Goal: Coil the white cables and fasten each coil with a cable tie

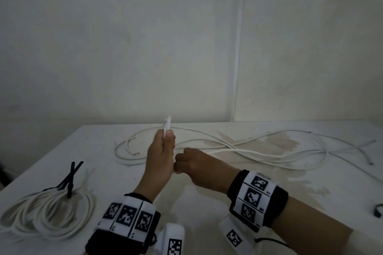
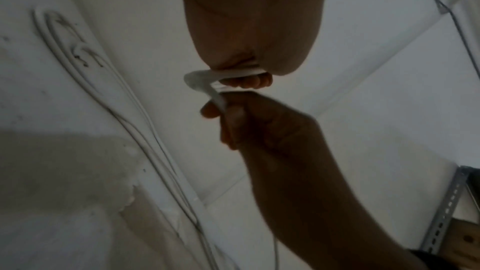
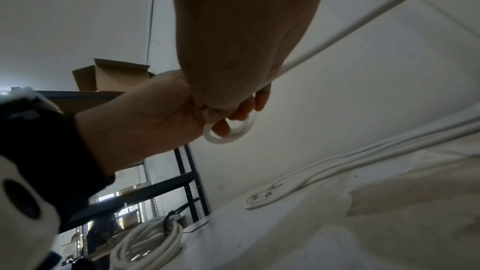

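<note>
My left hand [image 1: 164,148] is raised over the white table [image 1: 207,203] and grips a folded end of a white cable [image 1: 167,125], which sticks up above the fingers. Right beside it, my right hand [image 1: 185,161] is closed in a fist round the same cable, which runs off to the right. The left wrist view shows the cable loop [image 2: 198,81] bent between both hands. In the right wrist view the loop [image 3: 228,133] curls under the fingers. A finished coil [image 1: 47,215] with a black cable tie [image 1: 70,180] lies at the front left.
Several loose white cables [image 1: 259,151] sprawl across the back and right of the table, over a stained patch [image 1: 279,141]. A small black hook-shaped item [image 1: 378,210] lies at the right edge. A wall stands close behind. Metal shelving [image 3: 155,188] with a cardboard box [image 3: 111,77] stands to the left.
</note>
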{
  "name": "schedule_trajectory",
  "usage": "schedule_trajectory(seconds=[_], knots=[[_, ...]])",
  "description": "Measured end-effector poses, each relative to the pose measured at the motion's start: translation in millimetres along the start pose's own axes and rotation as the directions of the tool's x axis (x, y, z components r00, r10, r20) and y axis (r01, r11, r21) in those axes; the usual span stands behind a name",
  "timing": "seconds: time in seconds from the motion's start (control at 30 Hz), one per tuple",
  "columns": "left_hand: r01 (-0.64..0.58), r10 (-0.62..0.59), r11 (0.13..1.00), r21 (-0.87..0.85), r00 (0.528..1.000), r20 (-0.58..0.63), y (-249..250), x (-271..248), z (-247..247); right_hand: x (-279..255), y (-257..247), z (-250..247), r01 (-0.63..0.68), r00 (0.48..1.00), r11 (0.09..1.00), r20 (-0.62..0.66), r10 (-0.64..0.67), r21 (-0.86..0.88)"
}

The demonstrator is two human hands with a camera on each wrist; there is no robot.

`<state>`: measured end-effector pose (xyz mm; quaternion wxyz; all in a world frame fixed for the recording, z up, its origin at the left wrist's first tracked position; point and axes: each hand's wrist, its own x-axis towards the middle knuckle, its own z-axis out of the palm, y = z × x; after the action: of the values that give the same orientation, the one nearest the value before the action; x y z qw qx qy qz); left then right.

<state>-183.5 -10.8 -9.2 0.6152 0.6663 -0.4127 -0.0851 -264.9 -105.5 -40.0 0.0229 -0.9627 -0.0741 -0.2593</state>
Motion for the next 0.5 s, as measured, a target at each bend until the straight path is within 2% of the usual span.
schedule_trajectory(seconds=[0.1,0.2,0.3,0.43,0.5], knots=[[0.009,-0.013,0.999,0.035,0.995,0.103,-4,0,-5,4,-4,-7,0.053,0.996,0.998,-0.077,-0.056,-0.031],[0.032,-0.043,0.997,0.071,0.986,0.159,-9,0,-12,2,-6,-13,0.028,0.995,0.999,-0.097,-0.031,-0.029],[0.077,-0.087,0.996,0.053,0.968,0.235,-10,-2,-9,2,-10,-19,-0.026,0.991,1.000,-0.128,0.027,0.013],[0.140,-0.156,0.988,0.071,0.929,0.335,-8,-6,-9,5,-6,-37,-0.141,0.987,0.989,-0.075,0.144,0.038],[0.180,-0.184,0.983,0.048,0.907,0.378,-6,-8,-9,4,-6,-40,-0.129,0.986,0.991,-0.108,0.130,0.015]])
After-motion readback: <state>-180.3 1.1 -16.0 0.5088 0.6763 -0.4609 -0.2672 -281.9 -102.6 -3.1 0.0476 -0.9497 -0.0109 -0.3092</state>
